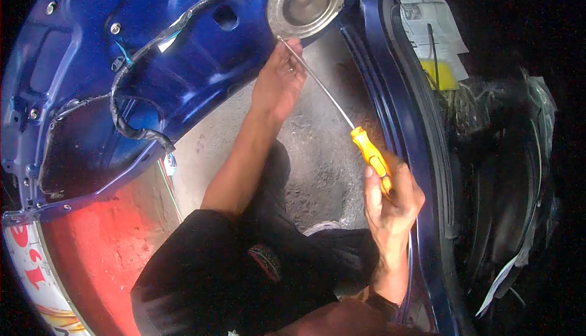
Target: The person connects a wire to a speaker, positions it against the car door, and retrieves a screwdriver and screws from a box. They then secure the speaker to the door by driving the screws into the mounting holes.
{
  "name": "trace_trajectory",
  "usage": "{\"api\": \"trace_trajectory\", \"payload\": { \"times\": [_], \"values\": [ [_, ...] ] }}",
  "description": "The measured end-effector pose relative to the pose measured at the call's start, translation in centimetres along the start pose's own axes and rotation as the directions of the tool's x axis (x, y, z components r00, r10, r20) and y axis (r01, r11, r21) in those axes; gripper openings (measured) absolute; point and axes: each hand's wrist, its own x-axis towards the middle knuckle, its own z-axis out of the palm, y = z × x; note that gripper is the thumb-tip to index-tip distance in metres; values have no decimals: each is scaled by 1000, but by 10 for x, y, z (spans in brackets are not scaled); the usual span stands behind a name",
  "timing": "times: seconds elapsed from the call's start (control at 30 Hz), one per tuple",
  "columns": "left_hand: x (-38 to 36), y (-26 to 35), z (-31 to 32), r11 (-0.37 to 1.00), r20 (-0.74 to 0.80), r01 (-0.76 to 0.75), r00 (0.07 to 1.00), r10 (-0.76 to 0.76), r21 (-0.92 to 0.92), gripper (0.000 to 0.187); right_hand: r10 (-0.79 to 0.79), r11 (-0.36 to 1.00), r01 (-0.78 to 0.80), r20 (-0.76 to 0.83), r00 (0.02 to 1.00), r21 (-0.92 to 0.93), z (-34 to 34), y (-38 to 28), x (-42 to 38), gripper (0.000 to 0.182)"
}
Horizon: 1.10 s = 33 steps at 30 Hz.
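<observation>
My right hand (394, 201) grips the yellow handle of a long screwdriver (368, 151). Its thin metal shaft slants up and left, with the tip at the lower rim of a round speaker (306, 1) in a blue car door panel (183, 61). Just under that rim, my left hand (282, 82) is raised with its fingers closed together beside the screwdriver's tip. Whatever those fingers pinch is too small to make out.
A taped wiring harness (119, 107) hangs loose across the door panel. The blue door frame with its black seal (421, 122) runs down the right. Papers (427, 24), a yellow item (441, 74) and clear plastic (543, 110) lie beyond it. Grey floor shows below.
</observation>
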Motion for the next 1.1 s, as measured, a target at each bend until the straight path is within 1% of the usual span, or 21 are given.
{"api": "trace_trajectory", "payload": {
  "times": [0.07, 0.1, 0.2, 0.3, 0.33, 0.43, 0.47, 0.5, 0.57, 0.6, 0.63, 0.7, 0.73, 0.77, 0.83, 0.87, 0.9, 0.97, 1.0, 1.03, 1.1],
  "values": [
    [-2, 1, -9, 994, 109, 107, 988, -108, 15, 19, 156, 987, -160, 97, 983, 32, -3, -1, -5, 28],
    [-4, 1, -11, 987, 161, 161, 973, -163, 27, 20, 168, 982, -174, 83, 982, 71, -4, -2, -5, 31],
    [-1, -2, -11, 996, 106, 88, 990, -88, 5, 17, 225, 953, -237, 84, 971, 188, -14, -18, -2, 40],
    [-1, -3, -3, 994, 5, 88, 996, -87, -65, 17, -165, 982, 152, -111, 980, -116, -14, -1, -10, 39],
    [-3, -5, 7, 994, -102, 61, 992, -71, -92, 16, -187, 946, 179, -3, 982, -269, -19, -2, -14, 31],
    [-3, -3, 6, 987, -66, 96, 992, -105, -127, 14, -40, 981, 42, 12, 999, -189, -13, 3, -15, 24],
    [-1, -7, 9, 991, -139, 63, 987, -79, -118, 15, 272, 962, -273, 72, 960, 12, -14, 1, -15, 22],
    [-1, -8, 9, 994, -144, 45, 988, -59, -97, 15, 374, 922, -385, 162, 913, 44, -17, 0, -13, 28],
    [-2, -8, 8, 998, -159, -2, 987, -8, -62, 16, 180, 981, -187, 133, 975, 47, -15, -13, -15, 38],
    [-2, -8, 8, 998, -156, 18, 987, -27, -59, 16, 52, 998, -55, 124, 991, 14, -15, -11, -21, 50],
    [0, -7, 8, 998, -152, 31, 988, -39, -56, 16, -30, 989, 48, 133, 991, -137, -14, -8, -21, 52],
    [-1, -4, 5, 999, -165, 14, 986, -22, -46, 16, -182, 876, 250, 197, 963, -413, -15, 0, -20, 56],
    [-2, -7, 4, 999, -175, 0, 985, -6, -35, 16, -77, 922, 125, 144, 987, -366, -13, 0, -24, 45],
    [-2, -9, 6, 1000, -178, -12, 984, 8, -24, 17, 40, 991, -30, 78, 996, -128, -9, 0, -24, 35],
    [-2, -11, 9, 999, -178, -39, 983, 38, 2, 17, 339, 940, -341, 170, 925, -18, -15, -3, -18, 32],
    [-2, -12, 10, 998, -178, -54, 982, 56, 15, 18, 373, 924, -383, 188, 909, 16, -15, -5, -19, 32],
    [-2, -13, 9, 999, -177, -50, 983, 53, 18, 18, 211, 976, -215, 113, 971, 28, -11, -13, -18, 33],
    [1, -11, 7, 998, -179, -51, 982, 55, 25, 20, -109, 959, 117, 45, 993, -259, -13, 1, -20, 39],
    [2, -9, 6, 998, -181, -56, 982, 61, 27, 20, -154, 884, 165, 60, 986, -437, -11, 7, -23, 25],
    [2, -10, 6, 998, -185, -54, 981, 60, 34, 20, 5, 944, 18, 70, 998, -329, -11, 10, -26, 22],
    [-1, -13, 6, 998, -172, -46, 984, 53, 43, 21, 318, 945, -303, 135, 939, -121, -15, 9, -30, 21]
  ]
}}
